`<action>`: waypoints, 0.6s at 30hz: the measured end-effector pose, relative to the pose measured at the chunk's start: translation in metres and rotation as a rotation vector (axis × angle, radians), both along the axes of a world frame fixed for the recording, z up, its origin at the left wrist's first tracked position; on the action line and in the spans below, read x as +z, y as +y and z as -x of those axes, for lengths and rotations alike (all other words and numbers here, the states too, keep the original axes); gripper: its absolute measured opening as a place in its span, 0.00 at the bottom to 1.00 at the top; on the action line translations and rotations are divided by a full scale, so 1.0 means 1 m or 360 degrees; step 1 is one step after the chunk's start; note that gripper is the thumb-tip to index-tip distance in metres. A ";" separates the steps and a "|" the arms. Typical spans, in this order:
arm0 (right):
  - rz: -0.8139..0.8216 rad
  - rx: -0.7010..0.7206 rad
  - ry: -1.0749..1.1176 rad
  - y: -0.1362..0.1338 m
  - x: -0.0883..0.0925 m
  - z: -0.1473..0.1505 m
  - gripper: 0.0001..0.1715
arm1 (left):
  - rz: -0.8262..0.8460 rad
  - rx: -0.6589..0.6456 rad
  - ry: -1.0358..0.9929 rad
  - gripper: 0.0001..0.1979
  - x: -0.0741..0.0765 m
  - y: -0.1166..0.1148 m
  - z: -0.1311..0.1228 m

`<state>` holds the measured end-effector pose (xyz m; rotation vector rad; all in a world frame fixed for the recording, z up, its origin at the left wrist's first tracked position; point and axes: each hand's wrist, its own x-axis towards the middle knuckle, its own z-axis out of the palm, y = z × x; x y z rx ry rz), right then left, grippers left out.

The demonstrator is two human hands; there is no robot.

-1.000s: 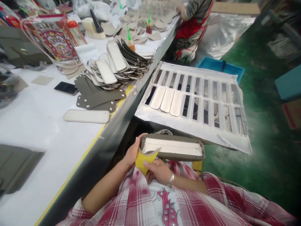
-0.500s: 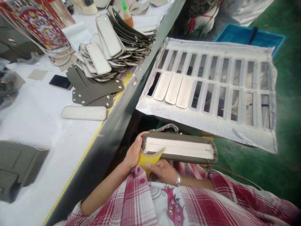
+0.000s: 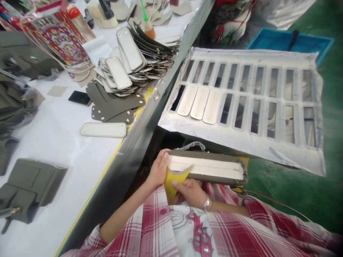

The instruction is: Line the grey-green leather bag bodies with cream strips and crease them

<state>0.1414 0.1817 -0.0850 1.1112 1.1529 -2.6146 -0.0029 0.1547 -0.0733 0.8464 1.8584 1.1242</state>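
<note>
Low in the view, a grey-green handbag [image 3: 227, 158] is held with its long narrow base turned up; a white strip [image 3: 209, 167] with a line along its middle lies inside the dark rim. My left hand [image 3: 159, 169] is closed around the bag's left end, thumb on the rim. Below the strip, my right hand [image 3: 191, 192] pinches a yellow piece with a curved, pointed upper edge [image 3: 174, 180]. Its tip overlaps the white strip; whether it touches cannot be told. The right fingertips behind the yellow piece are partly hidden.
A white slotted rack [image 3: 241, 139] stands ahead, holding three white strips [image 3: 199, 103]. On the table to the left are piled grey and white panels [image 3: 123, 71], a single panel [image 3: 103, 130], a phone [image 3: 79, 98], a glue bottle [image 3: 149, 30] and another bag [image 3: 34, 182].
The view has turned slightly left, so the table things sit further right. Both hands keep their holds, and the yellow piece still overlaps the left part of the strip.
</note>
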 end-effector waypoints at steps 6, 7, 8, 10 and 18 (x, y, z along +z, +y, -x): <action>0.0115 -0.0153 -0.0103 -0.010 0.010 0.011 0.24 | 0.0276 -0.0496 0.1128 0.25 0.021 0.008 0.011; 0.0140 -0.0184 -0.0128 -0.012 0.012 0.011 0.22 | 0.0218 -0.0626 0.1315 0.27 0.024 0.014 0.010; 0.0174 -0.0206 -0.0149 -0.013 0.013 0.011 0.19 | 0.0153 -0.0762 0.1460 0.26 0.026 0.019 0.007; 0.0245 -0.0228 -0.0167 -0.013 0.014 0.010 0.16 | 0.0083 -0.0996 0.1644 0.22 0.026 0.031 -0.001; 0.0371 -0.0231 -0.0104 -0.005 0.015 0.000 0.09 | 0.0046 -0.1068 0.1900 0.19 0.015 0.042 -0.011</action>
